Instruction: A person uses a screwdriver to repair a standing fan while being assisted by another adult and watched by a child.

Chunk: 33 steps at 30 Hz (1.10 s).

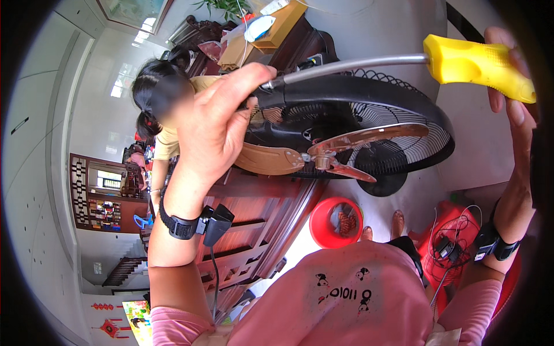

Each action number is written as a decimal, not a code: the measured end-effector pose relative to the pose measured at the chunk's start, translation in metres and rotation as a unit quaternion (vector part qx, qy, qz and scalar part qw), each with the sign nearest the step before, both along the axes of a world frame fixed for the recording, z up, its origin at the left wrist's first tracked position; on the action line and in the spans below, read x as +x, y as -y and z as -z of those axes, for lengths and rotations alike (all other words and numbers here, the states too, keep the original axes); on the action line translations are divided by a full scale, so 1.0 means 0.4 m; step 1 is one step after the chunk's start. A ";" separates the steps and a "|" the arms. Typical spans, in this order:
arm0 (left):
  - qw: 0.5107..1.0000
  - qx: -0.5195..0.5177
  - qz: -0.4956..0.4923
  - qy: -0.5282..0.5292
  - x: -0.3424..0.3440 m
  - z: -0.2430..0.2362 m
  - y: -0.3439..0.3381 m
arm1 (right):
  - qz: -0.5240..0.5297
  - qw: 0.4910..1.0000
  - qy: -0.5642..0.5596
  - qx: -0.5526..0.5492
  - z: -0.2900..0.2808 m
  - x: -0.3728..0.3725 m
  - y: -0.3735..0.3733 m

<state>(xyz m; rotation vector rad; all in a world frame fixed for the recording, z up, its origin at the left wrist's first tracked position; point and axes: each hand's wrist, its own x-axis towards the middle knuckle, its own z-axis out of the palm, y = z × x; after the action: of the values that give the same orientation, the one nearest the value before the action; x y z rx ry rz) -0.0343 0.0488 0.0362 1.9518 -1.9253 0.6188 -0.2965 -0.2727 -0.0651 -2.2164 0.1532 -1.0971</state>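
My right hand (515, 78) is closed around the yellow handle of a screwdriver (474, 66) at the upper right. Its long metal shaft runs leftward to the rim of a black fan (369, 86), and the tip meets the rim beside my left fingers. My left hand (216, 118) is closed on the left end of that rim, thumb below and index finger above. The fan's front is uncovered. Its brown blades (369, 138) and hub show, with the wire rear guard (421, 130) behind them. The exact spot under the tip is partly hidden by my fingers.
Below the fan stands a red bucket (336, 222) with things inside. A red stool (453, 230) carrying black cables is at the lower right. A dark wooden cabinet (254, 216) lies left of the bucket. Another person (158, 98) is beyond my left arm, near boxes (280, 26).
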 end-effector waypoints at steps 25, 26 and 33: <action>1.000 0.013 -0.006 -0.020 0.017 0.091 0.037 | 0.095 0.995 -0.022 -0.036 0.058 0.033 -0.086; 1.000 0.012 -0.004 -0.020 0.018 0.091 0.036 | 0.095 0.995 -0.023 -0.035 0.054 0.031 -0.088; 1.000 0.013 0.001 -0.017 0.020 0.093 0.046 | 0.028 0.998 -0.040 0.042 0.053 0.016 -0.061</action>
<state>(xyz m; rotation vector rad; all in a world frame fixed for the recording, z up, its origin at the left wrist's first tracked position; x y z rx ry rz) -0.0262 0.0304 -0.0012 1.9622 -1.9246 0.5603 -0.2902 -0.2482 -0.0864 -2.1940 0.2924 -1.0129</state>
